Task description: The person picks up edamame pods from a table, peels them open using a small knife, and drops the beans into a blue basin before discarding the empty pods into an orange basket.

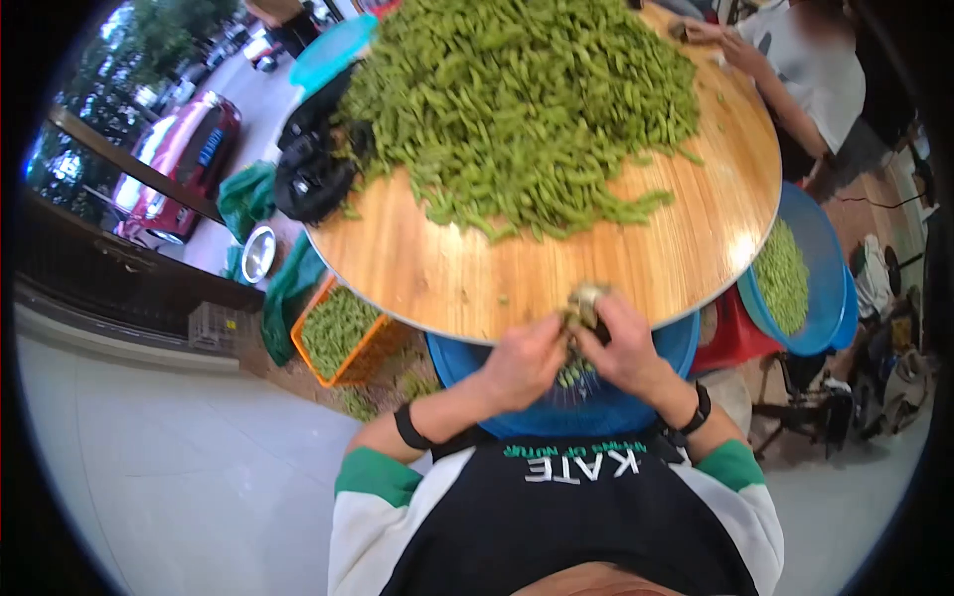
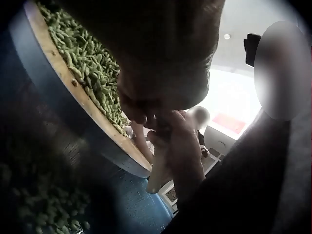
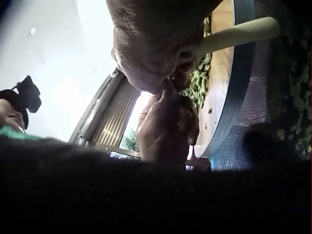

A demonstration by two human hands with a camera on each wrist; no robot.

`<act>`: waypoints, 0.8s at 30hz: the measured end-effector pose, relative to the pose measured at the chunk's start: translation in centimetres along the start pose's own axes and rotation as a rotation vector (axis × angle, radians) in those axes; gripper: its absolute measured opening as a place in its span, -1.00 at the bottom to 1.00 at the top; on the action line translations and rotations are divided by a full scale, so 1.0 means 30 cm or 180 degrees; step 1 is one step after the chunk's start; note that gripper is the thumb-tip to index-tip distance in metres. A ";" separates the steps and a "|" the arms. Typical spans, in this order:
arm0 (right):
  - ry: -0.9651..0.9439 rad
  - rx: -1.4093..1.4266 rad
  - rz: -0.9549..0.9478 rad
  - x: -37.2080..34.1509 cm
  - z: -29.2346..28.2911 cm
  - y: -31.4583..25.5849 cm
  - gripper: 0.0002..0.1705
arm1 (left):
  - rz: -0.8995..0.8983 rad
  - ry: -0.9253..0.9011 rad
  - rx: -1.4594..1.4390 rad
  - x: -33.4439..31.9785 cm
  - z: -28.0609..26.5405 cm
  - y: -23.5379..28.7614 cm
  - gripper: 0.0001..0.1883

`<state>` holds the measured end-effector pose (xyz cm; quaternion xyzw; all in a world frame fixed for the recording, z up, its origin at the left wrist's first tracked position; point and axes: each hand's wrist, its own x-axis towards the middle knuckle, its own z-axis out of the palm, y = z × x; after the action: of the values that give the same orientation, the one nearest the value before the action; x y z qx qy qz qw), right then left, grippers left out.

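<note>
Both hands meet over the near edge of the round wooden table [image 1: 427, 268], above a blue basin [image 1: 459, 370] with shelled green beans [image 1: 574, 377] in it. My right hand [image 1: 628, 348] grips a tool with a pale, smooth, round-ended handle [image 3: 243, 34]; its working end is hidden among the fingers. My left hand [image 1: 522, 366] has its fingers curled, thumb and fingertips up against the right hand's. A small greenish-brown pod [image 1: 570, 318] shows between the fingertips, mostly covered. A large heap of green soybean pods [image 1: 527, 109] covers the far part of the table.
An orange crate [image 1: 333, 372] of pods stands on the floor at left. At right, another blue basin [image 1: 820, 268] holds pale green beans. A black plastic bag [image 1: 316, 169] lies at the table's left edge. Another person [image 1: 795, 84] sits at the far right side.
</note>
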<state>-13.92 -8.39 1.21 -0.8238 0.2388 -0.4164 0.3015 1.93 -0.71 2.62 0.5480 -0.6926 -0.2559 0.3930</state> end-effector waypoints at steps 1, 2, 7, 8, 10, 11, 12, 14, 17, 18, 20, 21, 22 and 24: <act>-0.0092 0.0065 -0.0006 -0.002 -0.004 -0.001 -0.66 | -0.0224 -0.0089 -0.0098 -0.009 0.004 -0.008 -0.90; -0.0223 0.0145 0.0021 -0.007 -0.010 0.012 -0.66 | -0.0128 0.0044 -0.0153 -0.007 0.004 0.005 -0.92; -0.0236 0.0076 -0.0026 -0.012 -0.019 -0.002 -0.69 | -0.0099 0.0052 -0.0246 -0.012 0.019 0.020 -0.92; -0.0225 0.0082 -0.0067 -0.017 -0.011 -0.009 -0.69 | -0.0079 0.0074 -0.0216 -0.015 0.024 0.018 -0.92; -0.0054 -0.0257 -0.0102 -0.026 0.000 -0.016 -0.70 | -0.0339 0.0058 -0.0408 -0.015 0.031 0.012 -0.93; -0.0035 -0.0523 -0.0149 -0.035 0.002 -0.003 -0.68 | -0.0292 -0.0022 -0.0439 -0.017 0.026 0.015 -0.92; -0.0029 -0.0524 -0.0157 -0.041 0.002 0.005 -0.68 | -0.0284 -0.0019 -0.0433 -0.023 0.030 0.010 -0.92; -0.0111 -0.0373 -0.0312 -0.049 -0.007 0.019 -0.68 | -0.0641 -0.0042 -0.0772 -0.041 0.055 -0.016 -0.90; -0.0230 -0.0342 -0.0358 -0.030 -0.022 -0.054 -0.69 | -0.1030 -0.0078 -0.1220 -0.050 0.064 -0.047 -0.87; -0.0311 -0.0363 -0.0340 -0.027 -0.025 -0.059 -0.70 | -0.1206 -0.0107 -0.1503 -0.050 0.069 -0.058 -0.85; -0.0283 -0.0326 -0.0325 -0.062 0.002 -0.027 -0.72 | -0.1412 -0.0391 -0.1659 -0.065 0.085 -0.086 -0.83; -0.0383 -0.0287 -0.0522 -0.068 0.012 -0.022 -0.73 | -0.1373 -0.0255 -0.1654 -0.063 0.091 -0.089 -0.83; -0.0457 -0.0277 -0.0688 -0.074 0.018 -0.021 -0.74 | -0.1320 -0.0168 -0.1655 -0.060 0.096 -0.093 -0.82; -0.0418 -0.0050 -0.0843 -0.069 0.020 -0.022 -0.76 | -0.0887 -0.0277 -0.1162 -0.057 0.079 -0.081 -0.81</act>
<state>-14.45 -6.43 0.27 -0.8759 0.1112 -0.3959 0.2524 1.49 0.09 -1.07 0.5466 -0.5688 -0.4520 0.4163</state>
